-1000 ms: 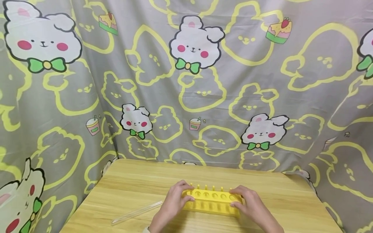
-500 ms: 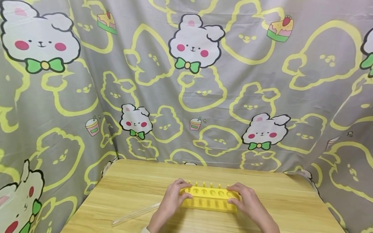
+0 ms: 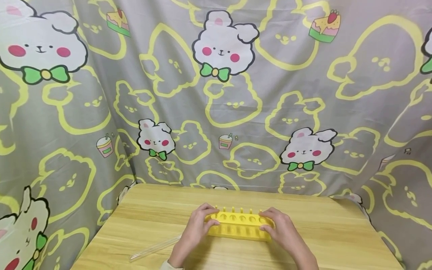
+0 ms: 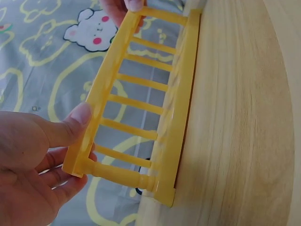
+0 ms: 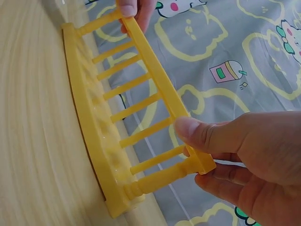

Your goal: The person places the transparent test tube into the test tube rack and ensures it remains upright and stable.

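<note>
A yellow plastic test tube rack (image 3: 236,225) with a row of round holes on top and a row of upright pegs along its back stands on the wooden table. My left hand (image 3: 197,227) grips the left end of its top plate, thumb on the near side and fingers behind. At the opposite end, my right hand (image 3: 283,230) holds the same plate in a like way. Both wrist views show the rack's slim posts and its base close against the tabletop. To the left lies a clear tube (image 3: 153,249), its far end hidden behind my left hand.
The wooden table (image 3: 162,210) reaches back to a grey curtain (image 3: 189,108) printed with rabbits and yellow outlines. This cloth hangs at the back and on both sides.
Both hands and the rack have shifted slightly left and away from me, with the grip kept. My left hand now covers more of the clear tube, which lies where it was.
</note>
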Tool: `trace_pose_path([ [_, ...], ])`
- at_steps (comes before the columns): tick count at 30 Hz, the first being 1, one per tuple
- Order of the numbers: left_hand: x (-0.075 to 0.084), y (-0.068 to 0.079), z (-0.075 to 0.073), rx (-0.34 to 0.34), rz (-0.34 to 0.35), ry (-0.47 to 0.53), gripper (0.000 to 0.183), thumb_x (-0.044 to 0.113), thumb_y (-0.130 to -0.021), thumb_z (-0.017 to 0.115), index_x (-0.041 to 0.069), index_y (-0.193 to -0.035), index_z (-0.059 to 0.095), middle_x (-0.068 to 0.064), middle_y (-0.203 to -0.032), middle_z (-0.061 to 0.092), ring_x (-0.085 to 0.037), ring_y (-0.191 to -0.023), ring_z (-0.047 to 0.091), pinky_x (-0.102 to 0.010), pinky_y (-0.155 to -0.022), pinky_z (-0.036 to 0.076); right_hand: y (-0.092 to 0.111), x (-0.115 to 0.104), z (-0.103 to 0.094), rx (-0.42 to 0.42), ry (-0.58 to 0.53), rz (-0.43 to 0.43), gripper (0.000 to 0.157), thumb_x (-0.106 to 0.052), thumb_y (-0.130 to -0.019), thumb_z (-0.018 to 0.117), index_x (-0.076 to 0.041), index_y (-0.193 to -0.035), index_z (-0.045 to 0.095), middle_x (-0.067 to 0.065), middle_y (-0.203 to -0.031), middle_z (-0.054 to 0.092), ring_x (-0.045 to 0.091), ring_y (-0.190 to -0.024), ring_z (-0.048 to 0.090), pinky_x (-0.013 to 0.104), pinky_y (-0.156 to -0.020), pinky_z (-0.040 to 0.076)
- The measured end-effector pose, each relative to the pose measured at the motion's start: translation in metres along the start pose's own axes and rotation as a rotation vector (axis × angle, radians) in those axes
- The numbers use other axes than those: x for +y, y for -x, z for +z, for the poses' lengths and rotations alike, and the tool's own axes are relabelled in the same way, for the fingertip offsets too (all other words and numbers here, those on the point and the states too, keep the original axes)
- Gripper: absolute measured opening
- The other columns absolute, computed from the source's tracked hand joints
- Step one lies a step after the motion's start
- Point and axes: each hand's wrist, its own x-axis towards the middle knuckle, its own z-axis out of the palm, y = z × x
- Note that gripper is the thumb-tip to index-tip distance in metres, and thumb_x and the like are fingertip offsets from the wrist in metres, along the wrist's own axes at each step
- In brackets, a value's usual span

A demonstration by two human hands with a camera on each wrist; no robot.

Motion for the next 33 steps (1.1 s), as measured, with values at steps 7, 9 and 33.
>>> trace_pose_path([
  [7,-0.005,-0.001,0.001,0.02,0.007,0.002,0.038,0.01,-0.079,0.085,-0.001,-0.115,0.075,-0.006,-0.108,0.069,-0.024,-0.099,0.069,-0.032,-0.09,0.058,0.0,-0.003,0.007,0.078,0.012,-0.04,0.039,-0.004,-0.075,0.088,-0.006,-0.112,0.076,0.003,-0.107,0.072,0.025,-0.097,0.07,0.043,-0.088,0.059],
  [9,-0.007,0.0,0.001,0.022,0.0,0.002,0.038,0.01,-0.079,0.085,-0.001,-0.115,0.075,-0.006,-0.109,0.07,-0.025,-0.099,0.069,-0.032,-0.09,0.058,0.0,-0.002,0.009,0.086,0.016,-0.047,0.039,-0.004,-0.074,0.088,-0.006,-0.112,0.077,0.002,-0.107,0.072,0.025,-0.098,0.07,0.042,-0.088,0.059],
  [33,-0.006,0.0,-0.01,-0.027,0.061,-0.007,0.037,0.01,-0.086,0.08,-0.002,-0.12,0.072,-0.011,-0.118,0.068,-0.027,-0.108,0.067,-0.039,-0.097,0.056,0.0,0.003,0.012,0.116,0.028,-0.118,0.043,-0.003,-0.074,0.089,-0.003,-0.114,0.076,0.004,-0.109,0.071,0.025,-0.1,0.07,0.039,-0.087,0.06],
])
